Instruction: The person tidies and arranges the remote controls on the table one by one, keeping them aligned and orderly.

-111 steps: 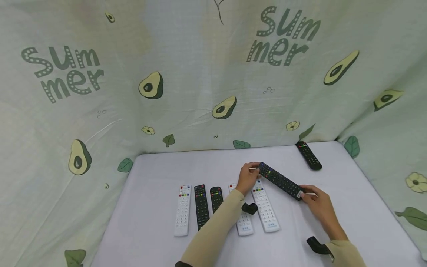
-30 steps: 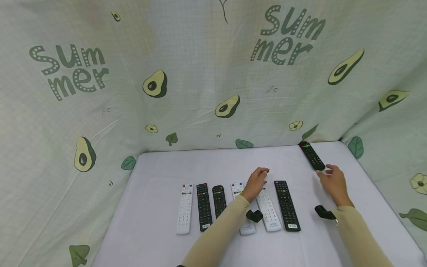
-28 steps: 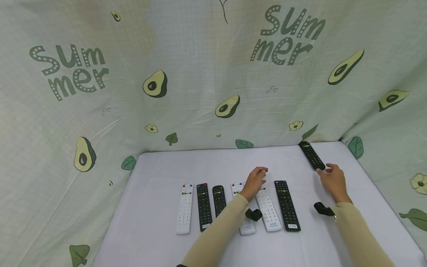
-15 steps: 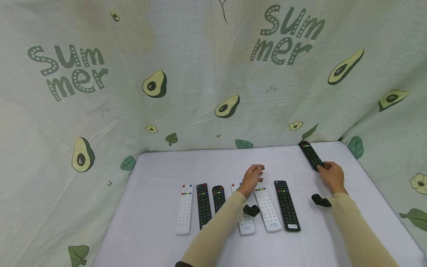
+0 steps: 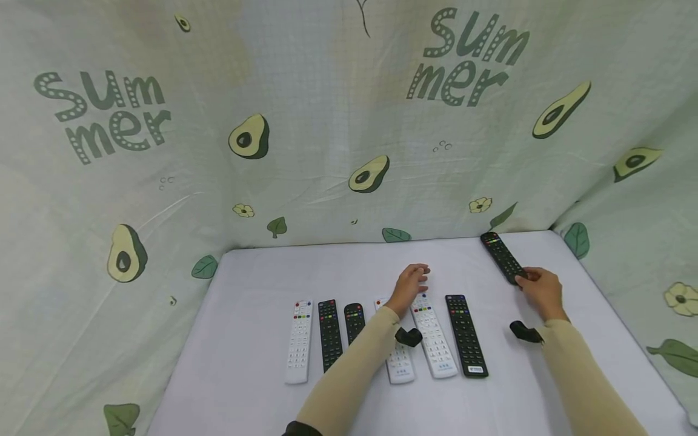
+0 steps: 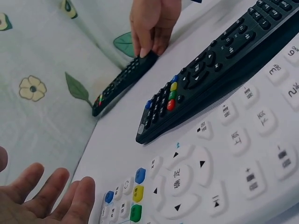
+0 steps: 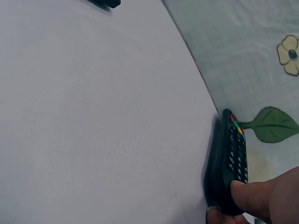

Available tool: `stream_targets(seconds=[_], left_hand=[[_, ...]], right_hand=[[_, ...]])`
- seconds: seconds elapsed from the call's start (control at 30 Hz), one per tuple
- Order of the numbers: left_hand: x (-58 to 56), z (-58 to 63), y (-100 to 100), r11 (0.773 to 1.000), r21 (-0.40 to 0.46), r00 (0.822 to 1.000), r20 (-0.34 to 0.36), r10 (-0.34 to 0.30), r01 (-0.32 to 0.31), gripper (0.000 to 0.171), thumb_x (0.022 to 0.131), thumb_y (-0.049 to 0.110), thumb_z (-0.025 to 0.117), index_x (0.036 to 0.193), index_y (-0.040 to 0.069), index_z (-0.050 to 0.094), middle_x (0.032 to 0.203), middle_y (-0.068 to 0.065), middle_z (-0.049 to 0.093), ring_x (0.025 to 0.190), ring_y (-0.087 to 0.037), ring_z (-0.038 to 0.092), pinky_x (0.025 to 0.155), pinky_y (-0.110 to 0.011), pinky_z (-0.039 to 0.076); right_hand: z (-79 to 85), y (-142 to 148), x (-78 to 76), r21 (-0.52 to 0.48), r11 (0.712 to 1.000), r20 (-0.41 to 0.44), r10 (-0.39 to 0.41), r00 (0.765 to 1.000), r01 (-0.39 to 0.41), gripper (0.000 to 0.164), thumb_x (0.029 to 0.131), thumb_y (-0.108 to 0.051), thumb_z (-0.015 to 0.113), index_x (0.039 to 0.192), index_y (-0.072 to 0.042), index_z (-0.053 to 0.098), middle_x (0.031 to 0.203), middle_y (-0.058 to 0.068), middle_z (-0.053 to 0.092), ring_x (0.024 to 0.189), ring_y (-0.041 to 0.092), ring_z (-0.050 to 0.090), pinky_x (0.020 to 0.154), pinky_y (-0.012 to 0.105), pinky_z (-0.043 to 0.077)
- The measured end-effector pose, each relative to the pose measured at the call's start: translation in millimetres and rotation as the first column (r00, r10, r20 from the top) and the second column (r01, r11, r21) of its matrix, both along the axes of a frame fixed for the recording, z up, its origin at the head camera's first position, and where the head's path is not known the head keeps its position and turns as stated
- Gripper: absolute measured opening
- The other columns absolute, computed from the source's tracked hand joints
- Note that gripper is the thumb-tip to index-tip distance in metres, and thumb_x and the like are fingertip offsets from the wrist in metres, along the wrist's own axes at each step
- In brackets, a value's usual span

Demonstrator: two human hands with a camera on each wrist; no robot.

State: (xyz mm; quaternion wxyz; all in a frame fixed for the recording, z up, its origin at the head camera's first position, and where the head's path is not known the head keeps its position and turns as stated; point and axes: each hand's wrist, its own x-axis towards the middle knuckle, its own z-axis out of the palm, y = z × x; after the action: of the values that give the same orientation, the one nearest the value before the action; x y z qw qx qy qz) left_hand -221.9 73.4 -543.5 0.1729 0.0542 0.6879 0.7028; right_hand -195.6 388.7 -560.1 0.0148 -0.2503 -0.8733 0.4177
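Note:
At the back right of the table, my right hand (image 5: 542, 292) pinches the near end of a black remote control (image 5: 503, 258) between thumb and fingers. The right wrist view shows the thumb (image 7: 252, 196) pressed on that remote's side, its coloured buttons toward the curtain. My left hand (image 5: 408, 288) hovers over the far ends of two white remotes, fingers loosely bent and holding nothing. Below it lies a white remote (image 5: 434, 339); the other white remote (image 5: 400, 366) is partly hidden by my sleeve. Right of them lies a long black remote (image 5: 466, 336).
Further left in the row are a white remote (image 5: 299, 343), a black remote (image 5: 329, 332) and a shorter black remote (image 5: 354, 321), the last two partly covered by my left sleeve. A printed curtain (image 5: 305, 200) rises along the back edge of the white table (image 5: 245, 339).
The long black remote, earlier held in both hands, now lies at the row's right end. My right hand has moved to the back-right remote and taken hold of its near end.

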Motion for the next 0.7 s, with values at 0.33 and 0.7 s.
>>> stream_targets(seconds=[0.33, 0.7], left_hand=[[-4.1, 2.0, 8, 1.0, 0.004, 1.0, -0.003, -0.021, 0.021, 0.046, 0.115, 0.026, 0.038, 0.149, -0.002, 0.051, 0.145, -0.014, 0.061, 0.135, -0.037, 0.056, 0.109, -0.044, 0.053], [-8.6, -0.1, 16, 0.999, -0.006, 0.999, 0.03, -0.037, 0.037, 0.049, 0.114, 0.024, 0.039, 0.156, 0.0, 0.044, 0.156, -0.018, 0.052, 0.139, -0.037, 0.053, 0.11, -0.043, 0.053]], right_hand=[[3.4, -6, 15.0, 0.043, 0.981, -0.006, 0.191, 0.981, -0.191, 0.049, 0.104, -0.012, 0.06, 0.143, 0.017, 0.051, 0.135, 0.043, 0.053, 0.116, 0.053, 0.058, 0.086, 0.05, 0.052], [4.4, -30, 19.8, 0.075, 0.951, -0.019, 0.303, 0.953, -0.3, 0.043, 0.102, -0.002, 0.064, 0.139, 0.016, 0.055, 0.133, 0.043, 0.056, 0.121, 0.058, 0.058, 0.093, 0.061, 0.055]])
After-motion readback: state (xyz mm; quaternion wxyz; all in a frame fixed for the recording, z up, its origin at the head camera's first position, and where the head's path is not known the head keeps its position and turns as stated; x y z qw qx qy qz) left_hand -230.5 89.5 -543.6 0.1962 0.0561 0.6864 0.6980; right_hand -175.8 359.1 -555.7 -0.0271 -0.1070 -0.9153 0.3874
